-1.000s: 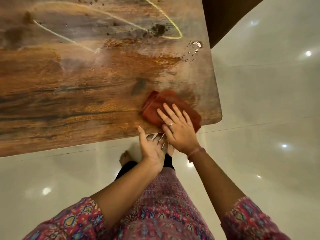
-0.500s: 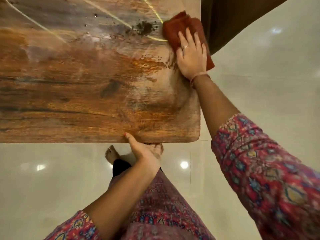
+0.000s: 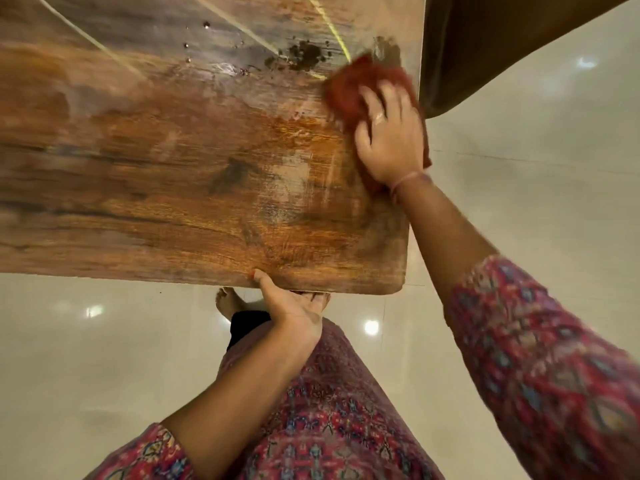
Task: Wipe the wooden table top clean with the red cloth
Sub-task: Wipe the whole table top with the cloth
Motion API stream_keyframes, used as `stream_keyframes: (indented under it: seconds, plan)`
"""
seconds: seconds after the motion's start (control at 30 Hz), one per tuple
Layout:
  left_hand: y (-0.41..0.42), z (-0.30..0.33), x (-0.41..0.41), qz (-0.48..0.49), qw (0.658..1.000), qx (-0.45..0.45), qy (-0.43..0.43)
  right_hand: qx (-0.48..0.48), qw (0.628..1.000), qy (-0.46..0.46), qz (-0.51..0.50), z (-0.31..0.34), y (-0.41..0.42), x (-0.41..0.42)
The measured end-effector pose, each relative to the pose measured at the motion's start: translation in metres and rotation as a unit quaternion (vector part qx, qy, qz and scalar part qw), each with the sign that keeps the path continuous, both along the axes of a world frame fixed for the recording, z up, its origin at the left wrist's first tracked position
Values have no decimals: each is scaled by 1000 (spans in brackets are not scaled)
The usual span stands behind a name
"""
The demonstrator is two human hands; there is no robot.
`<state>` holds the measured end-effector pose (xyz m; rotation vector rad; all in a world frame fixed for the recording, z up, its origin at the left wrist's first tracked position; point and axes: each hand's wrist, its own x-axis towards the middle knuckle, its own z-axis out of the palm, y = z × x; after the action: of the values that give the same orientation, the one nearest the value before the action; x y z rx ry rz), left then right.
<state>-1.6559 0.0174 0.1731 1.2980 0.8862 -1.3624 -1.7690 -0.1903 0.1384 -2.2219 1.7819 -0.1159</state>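
Glossy pale tiled floor below, ceiling lights mirrored in it. Brown streaky-grained wooden bench top, rounded near corner, thin yellow lines and dark crumbly spot toward far side. Left hand at near edge: thumb on top, fingers curled under, grip grasping bench edge. Crumpled red cloth near far right edge, just right of dark spot. Right hand flat on cloth, fingers spread and pressing, grip released, blurred. Patterned red sleeve at right.

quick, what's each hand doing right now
Left hand: grips the near edge of the table, thumb on top, fingers underneath.
Right hand: open, fingers spread flat, pressing the red cloth onto the table.
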Motion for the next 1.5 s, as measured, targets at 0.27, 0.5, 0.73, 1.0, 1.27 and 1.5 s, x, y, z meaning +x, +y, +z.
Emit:
stream_keyframes:
  seconds: [0.27, 0.5, 0.73, 1.0, 1.27, 1.5]
  plan:
    - [2, -10, 1, 6, 1000, 10, -14, -21, 996, -8, -84, -5, 69, 6]
    - [1, -13, -3, -1, 1000, 0, -19, -16, 997, 37, -68, -8, 197, -16]
    - [-2, -12, -3, -18, 999, 29, -34, -12, 994, -14, -110, -10, 18, -4]
    - [-1, -12, -2, -19, 997, 58, -37, -6, 996, -16, -93, -9, -7, -1]
    - [0, -14, -3, -48, 997, 30, -56, 31, 998, 14, -49, -1, 195, -24]
    - [6, -12, 2, -41, 999, 13, -15, -7, 997, -2, -79, -1, 34, -9]
